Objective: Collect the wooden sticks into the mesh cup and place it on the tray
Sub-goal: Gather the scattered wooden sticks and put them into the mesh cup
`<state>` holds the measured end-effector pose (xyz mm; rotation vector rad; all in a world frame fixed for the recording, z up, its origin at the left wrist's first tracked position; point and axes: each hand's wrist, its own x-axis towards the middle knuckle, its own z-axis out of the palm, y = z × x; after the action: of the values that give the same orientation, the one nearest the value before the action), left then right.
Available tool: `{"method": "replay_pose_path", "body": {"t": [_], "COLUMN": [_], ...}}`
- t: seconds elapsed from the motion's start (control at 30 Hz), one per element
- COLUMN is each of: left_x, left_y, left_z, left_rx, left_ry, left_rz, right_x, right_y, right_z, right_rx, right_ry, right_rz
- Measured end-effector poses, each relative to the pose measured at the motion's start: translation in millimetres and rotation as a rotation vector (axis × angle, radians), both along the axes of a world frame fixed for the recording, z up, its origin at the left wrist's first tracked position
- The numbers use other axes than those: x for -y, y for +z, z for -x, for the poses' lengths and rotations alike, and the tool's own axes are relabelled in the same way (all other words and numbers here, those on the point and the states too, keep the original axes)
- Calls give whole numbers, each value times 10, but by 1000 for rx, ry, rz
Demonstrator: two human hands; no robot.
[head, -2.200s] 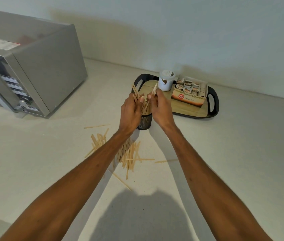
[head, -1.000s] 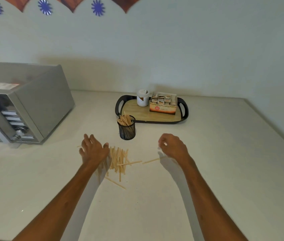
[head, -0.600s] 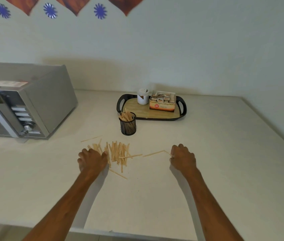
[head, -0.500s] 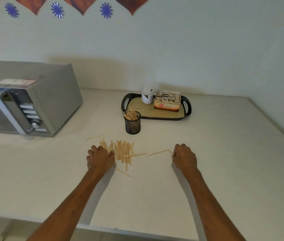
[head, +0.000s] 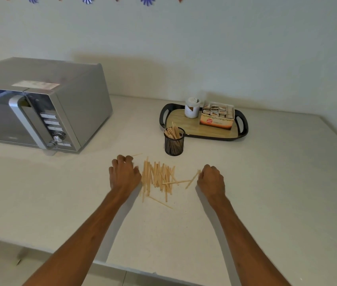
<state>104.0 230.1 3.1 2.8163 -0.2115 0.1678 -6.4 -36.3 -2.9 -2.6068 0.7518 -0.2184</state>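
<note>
The wooden sticks (head: 157,176) lie in a loose heap on the pale counter (head: 266,203), most of them pointing away from the person, between the two hands. The left hand (head: 123,174) rests knuckles up at the heap's left edge, fingers curled under, with nothing visible in its grasp. A single stick pokes out on the counter just past its fingertips. The right hand (head: 211,178) sits to the right of the heap, also curled, and its fingers close on the upper end of a slanting stick (head: 192,180) whose lower end touches another stick lying crosswise.

The black mesh cup (head: 174,144) stands upright on the counter beyond the heap, just in front of the near left corner of the tray (head: 243,124). A bundle of sticks already stands in the cup.

On the tray's wooden floor are a white jar (head: 192,108) with a brown patch and, touching it, a box (head: 217,120) of sachets. The box bears a round red logo (head: 209,121), its lettering too small to read.

A silver microwave (head: 77,104) stands to the left, with a white sticker (head: 35,85) on top whose print is blurred.
</note>
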Motion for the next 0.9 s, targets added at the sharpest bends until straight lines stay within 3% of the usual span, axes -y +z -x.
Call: {"method": "replay_pose_path", "body": {"t": [0.23, 0.4, 0.57, 0.7, 0.9], "left_x": [-58, 125, 198, 156, 353], "left_y": [49, 56, 140, 130, -26], "left_z": [-335, -177, -225, -347, -271], "left_rx": [-176, -106, -25, -56, -182], "left_ry": [-194, -171, -116, -137, -182], "left_rz": [-129, -163, -110, -250, -128], "right_x": [-459, -706, -591, -603, -1061], "right_y": [-2, -18, 71, 45, 18], "right_z": [-272, -407, -365, -354, -493], "right_rx": [12, 41, 168, -22, -85], "right_ry": [74, 135, -32, -21, 17], "right_rz": [-89, -106, -80, -103, -20]}}
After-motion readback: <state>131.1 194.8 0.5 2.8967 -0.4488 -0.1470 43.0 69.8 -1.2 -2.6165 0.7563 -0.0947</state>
